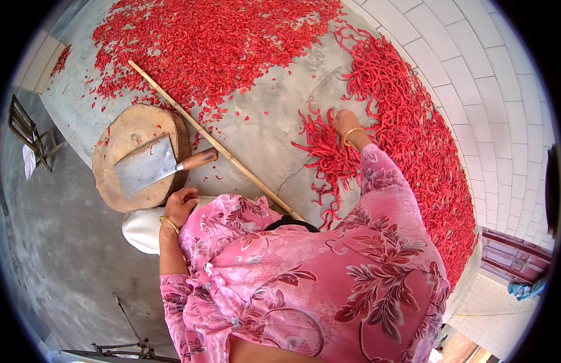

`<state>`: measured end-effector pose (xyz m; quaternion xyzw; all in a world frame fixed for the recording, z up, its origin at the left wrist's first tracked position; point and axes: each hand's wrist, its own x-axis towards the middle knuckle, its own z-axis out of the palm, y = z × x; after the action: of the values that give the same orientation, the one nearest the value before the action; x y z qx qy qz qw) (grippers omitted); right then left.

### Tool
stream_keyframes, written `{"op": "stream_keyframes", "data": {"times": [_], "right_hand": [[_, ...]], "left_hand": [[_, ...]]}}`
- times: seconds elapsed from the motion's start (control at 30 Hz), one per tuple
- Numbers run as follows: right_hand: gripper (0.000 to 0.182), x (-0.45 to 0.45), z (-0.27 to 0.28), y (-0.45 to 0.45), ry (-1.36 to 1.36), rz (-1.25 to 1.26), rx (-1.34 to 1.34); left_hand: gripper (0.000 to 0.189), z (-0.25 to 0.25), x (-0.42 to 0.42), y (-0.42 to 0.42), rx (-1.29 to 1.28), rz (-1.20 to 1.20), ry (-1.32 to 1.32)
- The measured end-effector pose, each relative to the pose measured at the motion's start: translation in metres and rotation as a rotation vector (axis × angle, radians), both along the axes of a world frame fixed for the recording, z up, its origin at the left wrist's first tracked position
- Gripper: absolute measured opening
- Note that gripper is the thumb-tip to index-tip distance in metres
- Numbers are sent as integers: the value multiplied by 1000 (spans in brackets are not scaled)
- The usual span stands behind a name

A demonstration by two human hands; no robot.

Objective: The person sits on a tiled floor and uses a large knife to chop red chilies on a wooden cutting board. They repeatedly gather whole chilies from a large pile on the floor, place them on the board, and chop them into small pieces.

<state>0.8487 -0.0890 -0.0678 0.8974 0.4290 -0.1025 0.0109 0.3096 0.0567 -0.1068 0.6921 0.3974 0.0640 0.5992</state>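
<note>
My right hand [346,121] reaches down to a small bunch of long red chili peppers [326,147] on the concrete floor; its fingertips are partly hidden, so its grip is unclear. My left hand [180,206] rests at my knee beside a round wooden chopping block [109,165], fingers loosely curled, with nothing seen in it. A cleaver [146,163] lies flat on the block, its wooden handle sticking out over the right edge. A bamboo pole [217,144] runs slantwise across the floor between the block and the bunch.
Cut red chili pieces [203,45] are spread over the floor ahead. A long heap of whole red chilies [412,145] lies along the tiled wall [471,81] at the right. At the far left stands a wooden folding chair [27,129] with a white cloth on it.
</note>
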Motion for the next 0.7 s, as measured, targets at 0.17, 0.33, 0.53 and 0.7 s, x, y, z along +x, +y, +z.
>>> {"op": "stream_keyframes", "data": {"times": [0.17, 0.33, 0.53, 0.7], "right_hand": [[67, -54, -11, -75, 338, -26, 207], [113, -103, 4, -39, 138, -74, -119], [85, -111, -5, -18, -99, -117, -140], [37, -80, -10, -24, -60, -141, -89]], "left_hand": [[28, -1, 4, 1, 45, -43, 28], [28, -4, 0, 2, 62, -29, -3], [30, 8, 2, -1, 141, -25, 5], [29, 15, 3, -4, 127, 4, 16]]}}
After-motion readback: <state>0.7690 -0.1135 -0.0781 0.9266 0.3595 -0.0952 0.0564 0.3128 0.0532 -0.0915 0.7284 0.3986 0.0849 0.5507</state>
